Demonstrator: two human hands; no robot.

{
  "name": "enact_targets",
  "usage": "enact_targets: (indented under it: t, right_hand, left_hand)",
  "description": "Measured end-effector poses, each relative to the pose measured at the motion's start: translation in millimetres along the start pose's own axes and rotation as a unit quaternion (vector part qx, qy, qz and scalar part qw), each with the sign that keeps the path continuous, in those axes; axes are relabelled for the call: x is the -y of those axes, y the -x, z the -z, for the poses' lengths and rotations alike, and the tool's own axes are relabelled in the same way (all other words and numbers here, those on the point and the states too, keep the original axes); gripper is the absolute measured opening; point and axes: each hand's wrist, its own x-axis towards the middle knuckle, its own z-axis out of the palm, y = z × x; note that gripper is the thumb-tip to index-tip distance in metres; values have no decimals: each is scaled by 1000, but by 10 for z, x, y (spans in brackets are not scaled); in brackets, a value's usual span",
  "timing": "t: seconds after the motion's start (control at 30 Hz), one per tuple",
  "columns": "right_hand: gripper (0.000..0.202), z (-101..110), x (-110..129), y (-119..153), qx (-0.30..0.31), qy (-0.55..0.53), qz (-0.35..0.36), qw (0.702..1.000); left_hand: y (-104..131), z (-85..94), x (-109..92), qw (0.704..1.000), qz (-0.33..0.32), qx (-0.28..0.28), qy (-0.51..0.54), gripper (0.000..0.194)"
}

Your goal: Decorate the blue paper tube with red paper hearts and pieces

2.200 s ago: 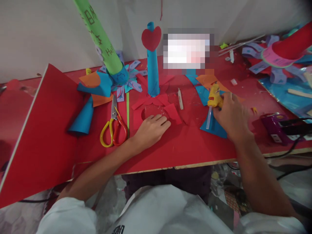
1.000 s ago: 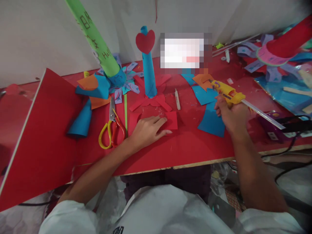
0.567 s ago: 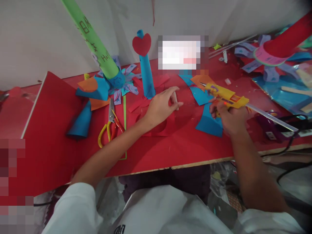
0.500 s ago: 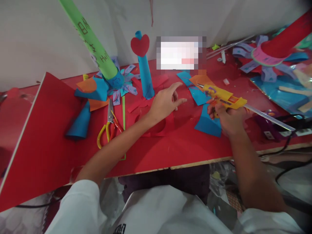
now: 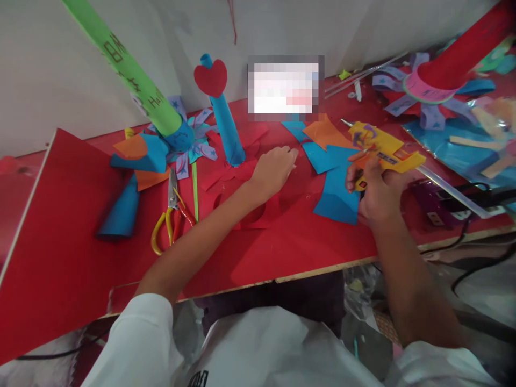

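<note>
A pale wall [image 5: 36, 70] backs the red worktop [image 5: 298, 247]; read it as a dial around your view's centre, your body at six o'clock. At two o'clock, your right hand [image 5: 379, 185] wraps firmly around the handle of the yellow glue gun [image 5: 382, 141], its nozzle pointing toward ten and a clear glue stick [image 5: 451, 189] jutting out behind toward four. Blue paper [image 5: 336, 199] lies near three. Of your two hands, the left hand [image 5: 276, 166] is palm down just off centre toward one, fingers partly curled; I cannot tell whether they hold anything. The blue paper tube [image 5: 226, 126] bearing a red heart [image 5: 210, 78] stands tilted at eleven, and scissors [image 5: 172, 200] lie near nine.
</note>
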Motion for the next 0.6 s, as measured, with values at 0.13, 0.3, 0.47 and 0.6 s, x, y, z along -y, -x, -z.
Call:
enact_targets:
  t: [0.13, 0.3, 0.47, 0.6]
  right_hand:
    - [47, 3, -29, -15, 7, -11, 18, 1000]
    - [44, 7, -108, 54, 56, 74, -5, 996]
    - [46, 8, -222, 107, 112, 175, -29, 978]
    - [44, 2, -259, 117, 135, 205, -27, 969]
  left_hand:
    - [341, 129, 56, 998, -25, -36, -51, 34]
    - [1073, 369, 161, 977, -205, -32, -45, 48]
    - [1590, 340, 198, 972, -209, 9, -107, 49]
    - [1673, 206, 273, 976, -200, -24, -81, 27]
